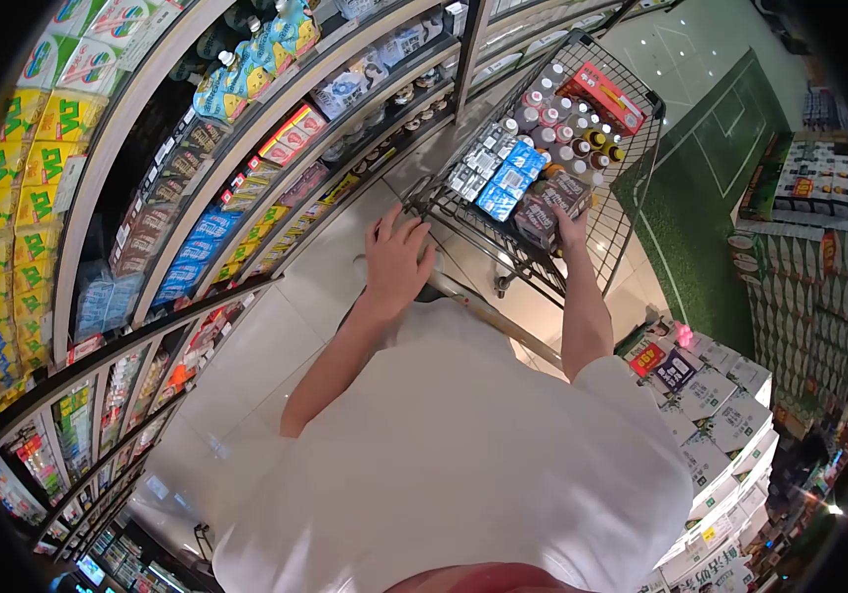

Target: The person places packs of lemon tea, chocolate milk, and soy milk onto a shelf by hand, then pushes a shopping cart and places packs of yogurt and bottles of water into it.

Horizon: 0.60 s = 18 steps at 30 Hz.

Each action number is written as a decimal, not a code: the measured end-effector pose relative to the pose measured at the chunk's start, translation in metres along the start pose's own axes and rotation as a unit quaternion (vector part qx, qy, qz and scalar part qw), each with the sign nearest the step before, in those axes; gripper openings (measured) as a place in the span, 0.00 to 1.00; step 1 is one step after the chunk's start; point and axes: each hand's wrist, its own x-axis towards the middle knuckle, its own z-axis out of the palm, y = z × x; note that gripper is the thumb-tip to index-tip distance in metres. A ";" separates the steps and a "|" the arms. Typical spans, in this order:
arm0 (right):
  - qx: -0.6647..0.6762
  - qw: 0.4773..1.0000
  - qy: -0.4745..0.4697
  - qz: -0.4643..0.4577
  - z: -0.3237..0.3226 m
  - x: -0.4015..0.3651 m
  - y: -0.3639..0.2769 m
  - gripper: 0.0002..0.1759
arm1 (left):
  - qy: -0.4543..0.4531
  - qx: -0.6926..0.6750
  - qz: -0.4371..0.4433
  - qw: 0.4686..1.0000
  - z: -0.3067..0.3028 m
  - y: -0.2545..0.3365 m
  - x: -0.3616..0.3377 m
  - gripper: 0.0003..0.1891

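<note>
1. Head cam sat high on wearer's head; fisheye, dark round edges.
2. Faced fwd & steeply down: white shirt (464, 445) v. near, filling bottom; cart (632, 158) farther, top centre.
3. Shelves (197, 227) curved along left; floor (276, 336) seen from well above.

- A shop, a supermarket aisle by the look of it.
- Long shelves (246, 148) packed with boxed and bottled goods, price tags along their edges.
- A wire shopping cart (632, 148) loaded with bottles and packs.
- Stacked cartons (720, 415) on display beside the tiled floor (276, 336).
</note>
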 end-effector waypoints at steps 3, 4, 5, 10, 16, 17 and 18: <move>0.063 0.995 -0.037 0.064 -0.022 -0.038 -0.050 0.48 | -0.023 -0.008 -0.004 1.000 -0.001 -0.004 -0.002 0.18; 0.072 0.992 -0.043 0.095 -0.027 -0.061 -0.077 0.46 | -0.029 -0.007 -0.006 1.000 -0.001 -0.005 -0.001 0.19; 0.080 0.987 -0.052 0.126 -0.030 -0.081 -0.102 0.45 | -0.033 -0.006 -0.011 0.999 -0.002 -0.005 -0.001 0.20; 0.237 0.952 -0.164 0.102 -0.062 -0.140 -0.148 0.32 | -0.026 -0.093 -0.061 0.993 -0.006 -0.003 0.003 0.30; 0.376 0.874 -0.300 0.065 -0.021 -0.218 -0.162 0.36 | -0.047 -0.566 -0.236 0.789 -0.047 0.022 0.031 0.40; 0.389 0.858 -0.321 0.099 -0.005 -0.230 -0.168 0.37 | -0.050 -0.615 -0.260 0.743 -0.054 0.026 0.033 0.41; 0.372 0.843 -0.380 0.082 0.001 -0.223 -0.157 0.37 | -0.052 -0.662 -0.282 0.692 -0.060 0.029 0.033 0.42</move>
